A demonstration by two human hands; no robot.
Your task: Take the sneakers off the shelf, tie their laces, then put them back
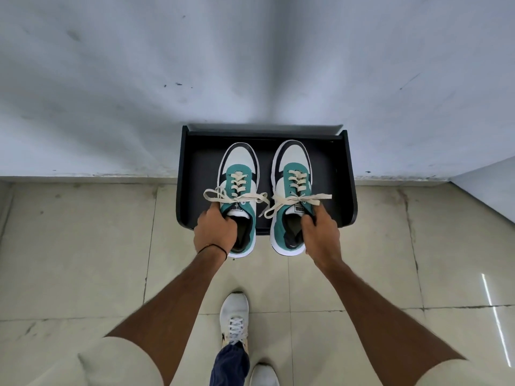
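Head view: we look straight down on a black shelf (345,174) standing against a pale wall (139,79), with two green, white and black sneakers side by side on it, toes toward the wall. Our left hand (216,232) is closed on the collar of the left sneaker (239,174), fingers tucked into the shoe's opening at its outer side; a thin dark band circles that wrist. Our right hand (320,232) is closed the same way on the right sneaker (292,168), gripping the outer edge of its collar, thumb inside the opening. Each shoe lies forward of its hand, the heel under the palm and the toe well beyond the fingers. The heels reach past the shelf's front edge, over the tiled floor (83,246). Both pairs of cream laces (298,203) are tied in bows, the loops spreading sideways just ahead of our knuckles. Below our forearms we see our own white shoe (234,316) on the tiles.
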